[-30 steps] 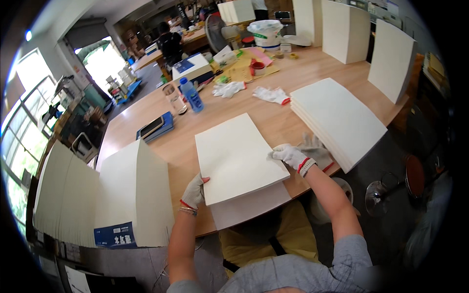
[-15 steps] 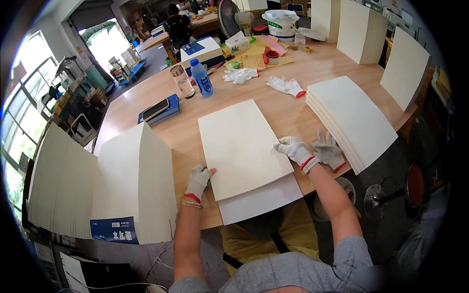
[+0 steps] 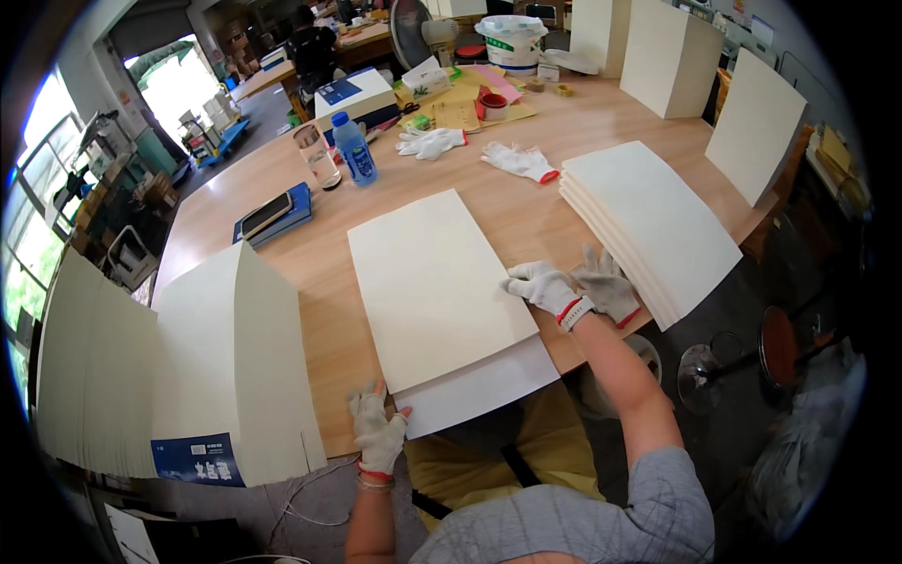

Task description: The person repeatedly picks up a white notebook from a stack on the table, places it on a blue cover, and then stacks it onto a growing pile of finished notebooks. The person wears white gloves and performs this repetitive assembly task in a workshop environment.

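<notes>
A cream-coloured block of paper (image 3: 437,291) lies in front of me, turned slightly on the table. A white sheet (image 3: 484,390) sticks out from under its near end. My left hand (image 3: 379,434), in a white glove with bare fingertips showing, is beside the white sheet's near left corner. Its thumb is apart from the index finger and touches the sheet's edge. On the block's right edge rests my right hand (image 3: 540,285), also gloved, with thumb and fingers apart; its fingertips touch the paper. A loose glove (image 3: 606,285) lies just right of it.
Tall paper blocks (image 3: 268,348) stand at the left, one with a blue label. A fanned paper stack (image 3: 658,221) lies right. Farther back are a phone (image 3: 267,214), a glass (image 3: 318,158), a blue bottle (image 3: 355,150), gloves (image 3: 430,143) and a white bucket (image 3: 512,42).
My left hand has slid down from the block's left edge to the white sheet's near corner, its fingers spreading. My right hand stays at the right edge. The whole view has shifted slightly.
</notes>
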`<state>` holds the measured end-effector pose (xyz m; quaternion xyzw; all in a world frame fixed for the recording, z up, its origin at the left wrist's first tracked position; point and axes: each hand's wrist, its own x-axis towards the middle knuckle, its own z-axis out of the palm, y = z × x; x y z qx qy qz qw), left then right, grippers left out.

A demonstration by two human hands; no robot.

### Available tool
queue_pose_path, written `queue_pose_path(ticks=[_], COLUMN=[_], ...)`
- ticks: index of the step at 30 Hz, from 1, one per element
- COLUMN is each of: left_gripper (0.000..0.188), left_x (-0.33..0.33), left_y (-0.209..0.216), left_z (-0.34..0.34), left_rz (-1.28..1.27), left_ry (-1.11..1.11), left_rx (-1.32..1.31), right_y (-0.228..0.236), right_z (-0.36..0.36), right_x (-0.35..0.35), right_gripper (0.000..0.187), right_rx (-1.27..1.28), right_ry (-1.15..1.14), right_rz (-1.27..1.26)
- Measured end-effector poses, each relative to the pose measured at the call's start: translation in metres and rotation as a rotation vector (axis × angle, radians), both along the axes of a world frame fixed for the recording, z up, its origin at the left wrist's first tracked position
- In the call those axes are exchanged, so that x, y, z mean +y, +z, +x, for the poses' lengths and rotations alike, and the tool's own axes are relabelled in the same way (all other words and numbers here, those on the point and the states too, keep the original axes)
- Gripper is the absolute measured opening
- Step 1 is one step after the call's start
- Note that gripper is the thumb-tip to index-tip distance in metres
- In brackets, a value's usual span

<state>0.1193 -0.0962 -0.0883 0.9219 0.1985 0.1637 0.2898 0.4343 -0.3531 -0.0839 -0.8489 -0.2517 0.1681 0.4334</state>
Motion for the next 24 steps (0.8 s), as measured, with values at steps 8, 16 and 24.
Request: queue_pose_path(ticks=[8, 16, 24], left_gripper=[0.066, 0.088, 0.112], left_x=[0.002, -0.008, -0.027], left_y=[0.005, 0.048, 0.083], left_z=[0.000, 0.009, 0.034], left_rz=[-0.021, 0.254, 0.412], left_ry=[-0.011, -0.327, -0.610], left_rx=[0.008, -0.087, 0.034], right_y=[-0.006, 0.044, 0.052], right_z=[-0.002, -0.048, -0.066], right_x=[0.006, -0.003, -0.023], right_gripper=[0.033, 0.035, 0.044], right_rx=[-0.161, -0.261, -0.151], right_ry=[0.009, 0.050, 0.393], right_rz=[-0.010, 0.080, -0.019])
